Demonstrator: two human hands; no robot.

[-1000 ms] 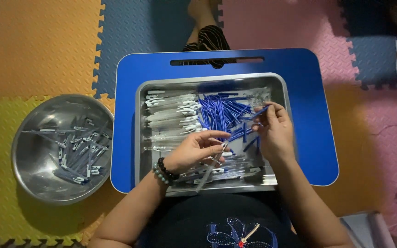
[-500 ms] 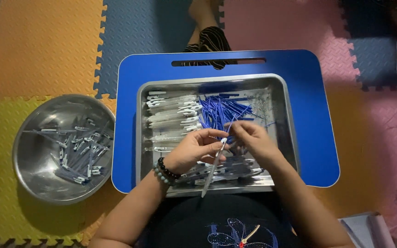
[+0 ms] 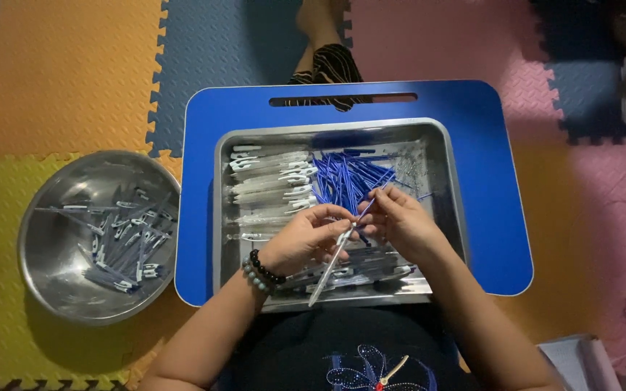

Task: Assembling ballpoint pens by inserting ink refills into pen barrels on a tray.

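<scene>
The clear tube [image 3: 331, 266] with its white cap sits slanted between your two hands, low end pointing toward your lap, above the front half of the metal tray [image 3: 443, 217]. Your left hand [image 3: 302, 239] has its fingers curled around the tube's upper part, gripping it near the cap. Your right hand [image 3: 400, 221] pinches a thin blue rod [image 3: 366, 208] between thumb and fingertips, with the rod's lower end meeting the top of the tube right where your hands come together.

Watch that meeting point. The rod looks slender and flexible, so if it meets the opening at an angle it may well bend or skid off the rim instead of going in. A tight squeeze from the left hand could also twist the tube out of line.

The tube's free end hangs out past the tray's front wall, so if either grip slips, the piece could drop onto your lap rather than back into the tray.

Your right wrist hovers just over the heap of loose blue rods [image 3: 345, 177], and beside it lie the white-capped tubes [image 3: 269, 177]; a careless sweep could scatter either. The steel bowl [image 3: 59, 289] with finished pieces sits well apart on the floor mat to your left, beyond the blue lap table [image 3: 494, 166].
</scene>
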